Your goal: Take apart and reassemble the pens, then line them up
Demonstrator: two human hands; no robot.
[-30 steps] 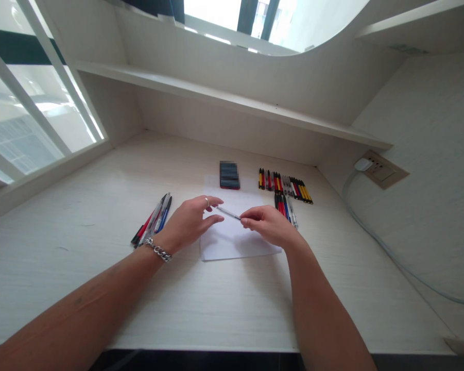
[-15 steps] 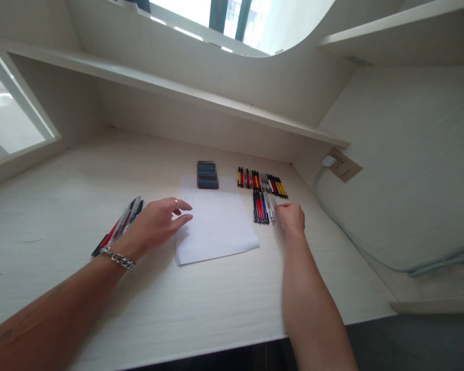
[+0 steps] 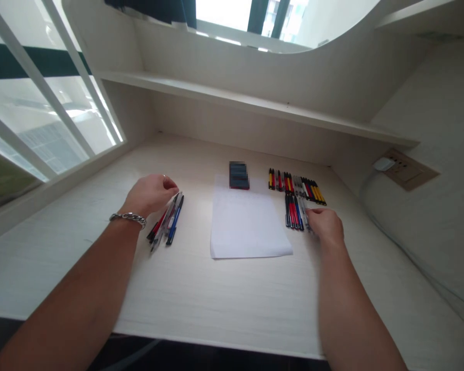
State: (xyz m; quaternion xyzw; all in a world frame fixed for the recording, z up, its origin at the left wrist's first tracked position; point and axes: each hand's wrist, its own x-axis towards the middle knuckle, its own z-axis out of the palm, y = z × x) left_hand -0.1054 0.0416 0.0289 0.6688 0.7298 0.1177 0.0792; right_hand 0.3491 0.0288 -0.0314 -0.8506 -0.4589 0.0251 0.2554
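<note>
Paper (image 3: 247, 226) centre; left hand (image 3: 150, 195) on loose pens (image 3: 169, 222), 9 o'clock; right hand (image 3: 324, 225) at sorted pens (image 3: 293, 211), 3 o'clock; cannot tell either grip.

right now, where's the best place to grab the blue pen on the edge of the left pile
Pinch the blue pen at mid-barrel, coming from above on its right, the sheet of paper side. It lies flat at the outer edge of the loose pile, so that flank is bare, while other pens crowd its left.
</note>
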